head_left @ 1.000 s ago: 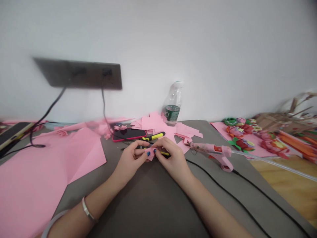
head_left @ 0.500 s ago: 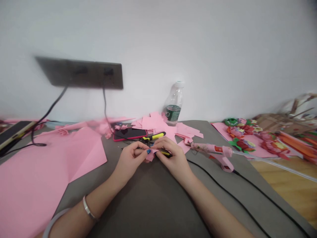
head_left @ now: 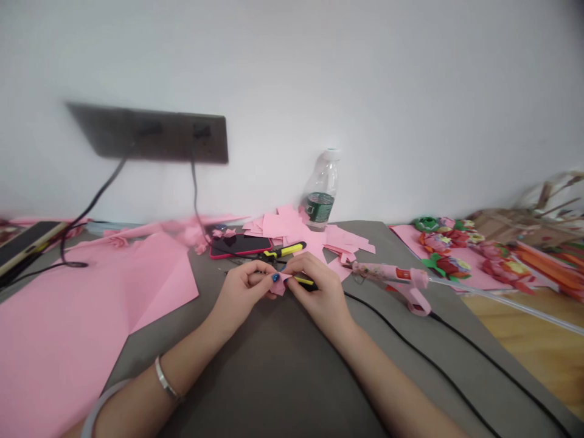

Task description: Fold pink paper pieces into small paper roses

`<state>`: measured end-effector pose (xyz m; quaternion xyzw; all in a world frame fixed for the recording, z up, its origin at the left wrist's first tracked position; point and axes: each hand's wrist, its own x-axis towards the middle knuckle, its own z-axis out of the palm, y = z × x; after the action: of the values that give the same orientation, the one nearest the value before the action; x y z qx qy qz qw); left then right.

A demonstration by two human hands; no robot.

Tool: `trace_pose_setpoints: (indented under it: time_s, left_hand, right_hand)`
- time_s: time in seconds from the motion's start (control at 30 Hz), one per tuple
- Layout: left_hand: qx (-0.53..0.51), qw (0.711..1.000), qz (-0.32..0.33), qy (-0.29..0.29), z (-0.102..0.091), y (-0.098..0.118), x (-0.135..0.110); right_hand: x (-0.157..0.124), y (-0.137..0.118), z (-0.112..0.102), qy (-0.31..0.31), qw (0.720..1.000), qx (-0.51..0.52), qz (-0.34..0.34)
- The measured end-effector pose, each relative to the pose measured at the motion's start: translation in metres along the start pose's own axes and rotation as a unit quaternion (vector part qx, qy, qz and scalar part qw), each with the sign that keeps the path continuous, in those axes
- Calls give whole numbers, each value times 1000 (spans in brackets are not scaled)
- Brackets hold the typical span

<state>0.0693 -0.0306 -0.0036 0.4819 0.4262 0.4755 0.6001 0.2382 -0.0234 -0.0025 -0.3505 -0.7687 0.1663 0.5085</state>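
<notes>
Head view, looking down across a grey tabletop (head_left: 274,377). Centre of frame, lower middle: the left hand (head_left: 241,293) and right hand (head_left: 319,297) meet, fingers curled and pinching a small pink paper piece (head_left: 279,283) between them, held just above the tabletop. Blue-painted nail on the left thumb (head_left: 275,277). A yellow-and-black object (head_left: 303,281) lies against the right hand's fingers; whether it is gripped or only beside them cannot be told. A silver bangle (head_left: 165,378) and a paler bangle (head_left: 103,404) circle the left forearm. Just beyond the hands: a yellow-and-black marker (head_left: 285,249), a phone in a pink case (head_left: 239,246), and a heap of pink paper squares (head_left: 292,228) below a clear plastic bottle with a green label (head_left: 322,191), which stands by the wall. Lower left: a large folded pink sheet (head_left: 91,310). Right of the hands: a pink glue gun (head_left: 401,281), its black cable (head_left: 410,347) trailing toward the lower right. Far right: paper flowers (head_left: 447,264) on a pink sheet (head_left: 410,240). Upper left: a dark wall panel (head_left: 148,134) with two cables hanging down.
</notes>
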Motion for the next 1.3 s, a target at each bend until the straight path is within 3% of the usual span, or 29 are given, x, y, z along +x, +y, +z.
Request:
trace_pose_setpoints:
  time_s: [0.3,0.73,1.03,1.17,1.3]
  left_hand:
    - [-1,1000,-14,-2,0,3,0]
    - [-60,997,-39,27,0,1,3]
    - [-70,997,-18,22,-2,-2,3]
    - [-68,997,-27,16,-3,-2,3]
    - [-61,997,-29,25,-3,-3,3]
  right_hand:
    - [1,0,-6,-31,992,-91,-81]
    - [1,0,-7,-45,994,-63,-80]
    - [2,2,-11,-67,994,-25,-80]
    - [2,0,-10,-60,997,-1,-48]
    - [2,-1,-9,-20,997,52,47]
